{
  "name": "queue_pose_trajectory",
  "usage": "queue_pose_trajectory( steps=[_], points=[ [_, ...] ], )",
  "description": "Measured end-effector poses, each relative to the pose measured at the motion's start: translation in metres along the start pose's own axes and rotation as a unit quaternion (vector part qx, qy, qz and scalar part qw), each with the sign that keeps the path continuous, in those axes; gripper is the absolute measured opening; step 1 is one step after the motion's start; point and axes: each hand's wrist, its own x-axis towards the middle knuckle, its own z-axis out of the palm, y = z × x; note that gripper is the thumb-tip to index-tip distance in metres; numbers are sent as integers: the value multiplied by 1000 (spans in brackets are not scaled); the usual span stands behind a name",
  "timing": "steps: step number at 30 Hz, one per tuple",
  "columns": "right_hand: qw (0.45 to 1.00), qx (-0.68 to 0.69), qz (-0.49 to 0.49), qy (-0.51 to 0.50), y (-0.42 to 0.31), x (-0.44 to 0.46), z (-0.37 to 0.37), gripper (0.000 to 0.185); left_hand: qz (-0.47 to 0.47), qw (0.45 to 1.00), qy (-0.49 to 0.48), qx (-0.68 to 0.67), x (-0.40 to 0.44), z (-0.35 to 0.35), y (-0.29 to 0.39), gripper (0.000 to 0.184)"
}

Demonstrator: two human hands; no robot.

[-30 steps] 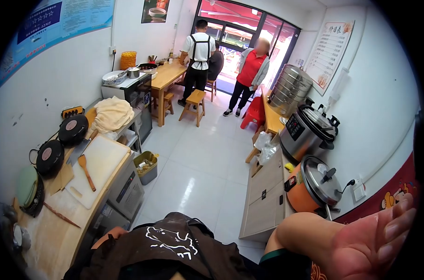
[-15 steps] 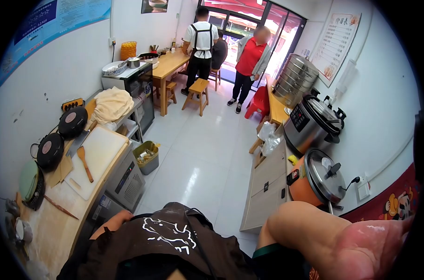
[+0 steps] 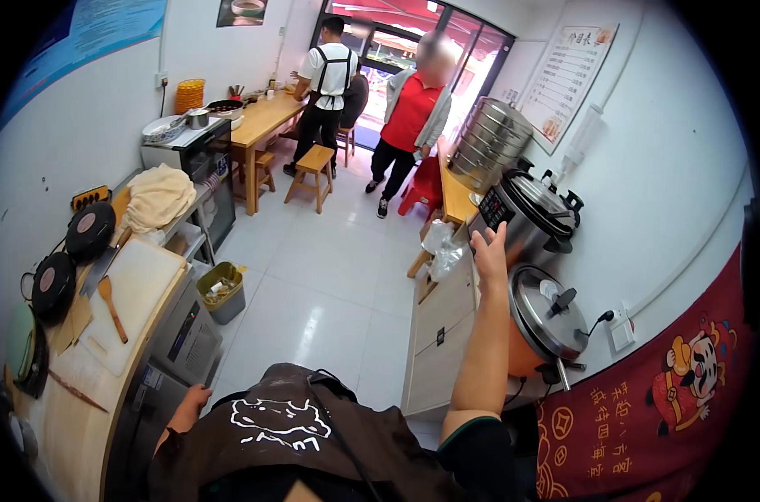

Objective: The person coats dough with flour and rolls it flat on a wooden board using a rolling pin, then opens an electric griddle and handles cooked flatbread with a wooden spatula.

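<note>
White walls point(image 3: 677, 176) and a pale tiled floor point(image 3: 321, 268) are surrounding us, and an orange cooker point(image 3: 534, 311) is standing along one side, with a red banner point(image 3: 647, 418) hanging nearer to us than it. Just beyond that orange cooker a silver cooker point(image 3: 532, 233) is sitting, and farther past it a stack of steamers point(image 3: 490, 144) is rising. We are holding our right hand point(image 3: 492, 253) out beside the orange cooker, where it is overlapping the silver cooker's lower front; its fingers point(image 3: 500, 234) are standing apart, though we cannot tell whether they are touching the silver cooker. Our left hand point(image 3: 197, 396) is hanging across the floor from the orange cooker, beside a workbench point(image 3: 83, 431), and we cannot tell whether its fingers are spread or pressed together. On that workbench, opposite the orange cooker, a wooden spatula point(image 3: 110, 308) is lying over a cutting board point(image 3: 145, 272). Well beyond the orange cooker, a person in a red shirt point(image 3: 406, 117) is standing, and another in white point(image 3: 330, 79) is standing beside a wooden table point(image 3: 267, 115).
</note>
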Motion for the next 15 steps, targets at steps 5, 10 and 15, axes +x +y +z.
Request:
queue_pose_trajectory(
  steps=[5,10,15],
  points=[
    [994,-21,43,95,111,31,-28,86,-47,999,6,4,-47,32,-7,57],
    [992,59,113,-12,76,39,11,84,-120,992,-21,-12,-77,58,-42,54],
    [988,101,85,-75,-11,103,94,88,-154,987,-41,-15,-42,56,-50,52]
  ],
)
